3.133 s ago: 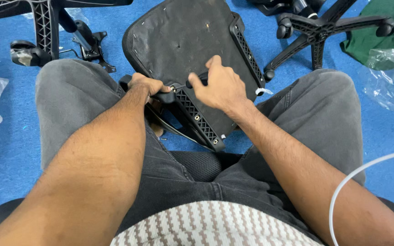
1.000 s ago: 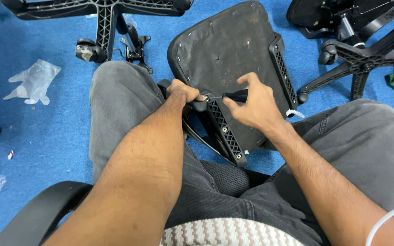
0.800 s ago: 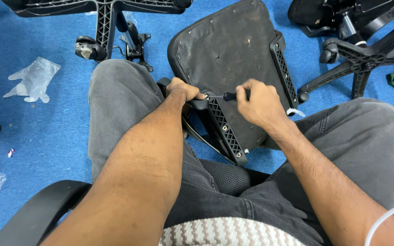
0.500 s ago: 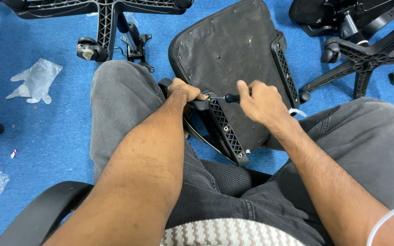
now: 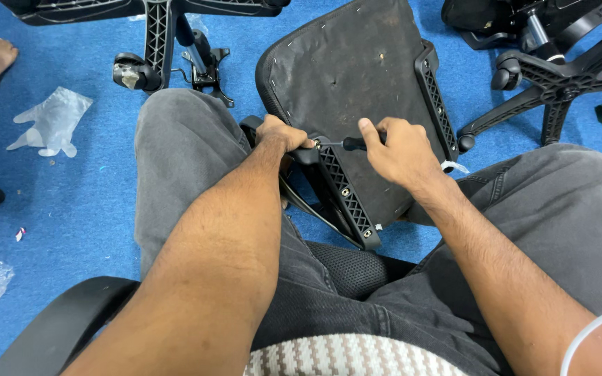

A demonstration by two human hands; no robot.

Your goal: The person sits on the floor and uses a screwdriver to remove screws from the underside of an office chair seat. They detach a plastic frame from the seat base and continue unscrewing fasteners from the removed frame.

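Now closed tighter than half a second ago: right hand point(image 5: 400, 150) wrapped around the black screwdriver point(image 5: 352, 143), thumb pointing toward the tip, shaft level and still seated at the screw on the armrest bracket point(image 5: 343, 195) (so, driving goes on, bit not lifted). Left hand point(image 5: 281, 134) unchanged, clenched on the bracket's upper end, pinning it against the upturned seat pan point(image 5: 350, 63). Seat propped between the knees, resting on the blue carpet point(image 5: 71, 202).
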